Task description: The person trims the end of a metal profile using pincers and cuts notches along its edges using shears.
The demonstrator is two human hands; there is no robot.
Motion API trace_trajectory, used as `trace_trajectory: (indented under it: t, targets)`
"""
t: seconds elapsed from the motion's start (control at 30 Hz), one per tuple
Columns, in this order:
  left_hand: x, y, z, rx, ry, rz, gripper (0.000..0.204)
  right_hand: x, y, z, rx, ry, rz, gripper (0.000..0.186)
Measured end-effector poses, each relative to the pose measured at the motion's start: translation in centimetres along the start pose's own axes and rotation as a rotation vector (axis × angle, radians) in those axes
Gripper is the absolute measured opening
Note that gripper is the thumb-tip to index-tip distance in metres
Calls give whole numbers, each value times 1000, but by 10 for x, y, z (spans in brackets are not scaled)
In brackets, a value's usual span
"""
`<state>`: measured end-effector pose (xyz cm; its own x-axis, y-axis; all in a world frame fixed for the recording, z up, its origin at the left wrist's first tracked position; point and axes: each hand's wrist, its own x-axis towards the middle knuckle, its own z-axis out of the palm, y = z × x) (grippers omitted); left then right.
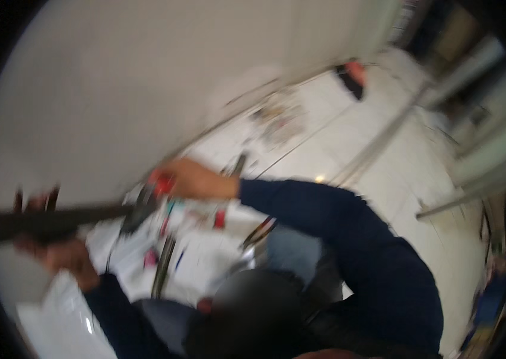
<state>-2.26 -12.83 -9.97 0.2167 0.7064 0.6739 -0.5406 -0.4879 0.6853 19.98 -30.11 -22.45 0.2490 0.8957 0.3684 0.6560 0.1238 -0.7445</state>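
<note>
Long dark bar (55,224) runs from the left edge of the frame toward left of centre, before a pale wall (145,78) filling the upper left; the left hand (64,257) has its fingers closed around it. At the bar's right end, the right hand (196,179) has its fingers clamped on a red part (162,184). Below, a dark rod (163,268) lies amid blurred clutter. The white floor (318,152) stretches rightward, with scraps (280,119) at upper centre, an orange-and-black object (353,79) beyond, and a pale bar (474,197) at right.
</note>
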Motion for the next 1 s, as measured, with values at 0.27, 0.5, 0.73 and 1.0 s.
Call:
trace_trajectory:
  t: [0.27,0.5,0.73,1.0]
  targets:
    - [16,3,-4,-382,-149,139,93,-8,-46,-20,-153,-99,358,42]
    - [-14,38,44,-77,16,296,70,-14,-42,20,44,-216,427,54]
    - [-31,47,87,104,143,391,80,-12,-44,30,95,-233,546,50]
    - [-15,0,43,-133,-145,522,92,-7,-59,36,0,-257,490,57]
